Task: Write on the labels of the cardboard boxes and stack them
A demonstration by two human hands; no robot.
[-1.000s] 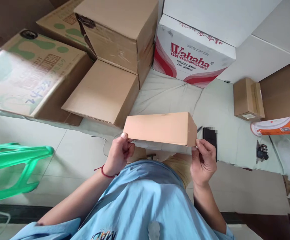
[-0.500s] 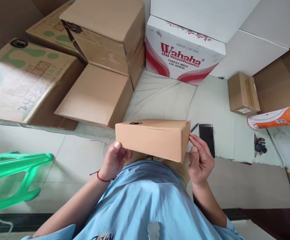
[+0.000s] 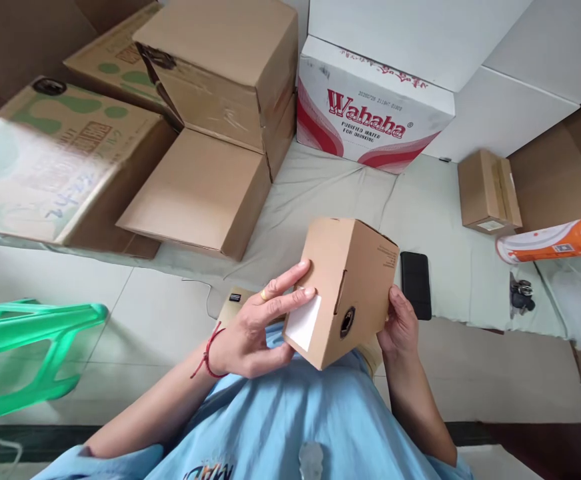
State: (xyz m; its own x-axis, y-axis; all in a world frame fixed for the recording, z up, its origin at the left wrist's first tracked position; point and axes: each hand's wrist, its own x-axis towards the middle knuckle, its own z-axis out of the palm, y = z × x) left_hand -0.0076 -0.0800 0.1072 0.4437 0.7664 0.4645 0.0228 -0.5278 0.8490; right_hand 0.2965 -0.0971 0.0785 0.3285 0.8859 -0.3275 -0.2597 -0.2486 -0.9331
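Observation:
A small brown cardboard box [image 3: 365, 287] is held tilted in front of my body, just off the near edge of the covered table. It carries a white label, a dark round mark and small print near one edge. My left hand [image 3: 265, 327] lies against the label side with its fingers spread, a ring on one finger and a red cord at the wrist. On the box's right side, my right hand [image 3: 399, 321] grips the edge, with the thumb in front and the other fingers partly hidden behind it. A black phone [image 3: 415, 285] lies on the table just right of the box.
Large cardboard boxes [image 3: 205, 187] are stacked at the left. A white and red water carton [image 3: 370, 113] stands at the back. On the right are a small taped box [image 3: 487, 190], an orange bottle [image 3: 560, 239] and keys [image 3: 521, 293]. A green stool [image 3: 55, 347] stands on the floor at left.
The box has been turned, so its label and round-marked side now show. My left hand has moved from its lower left corner onto the label side. My right hand keeps hold at the right.

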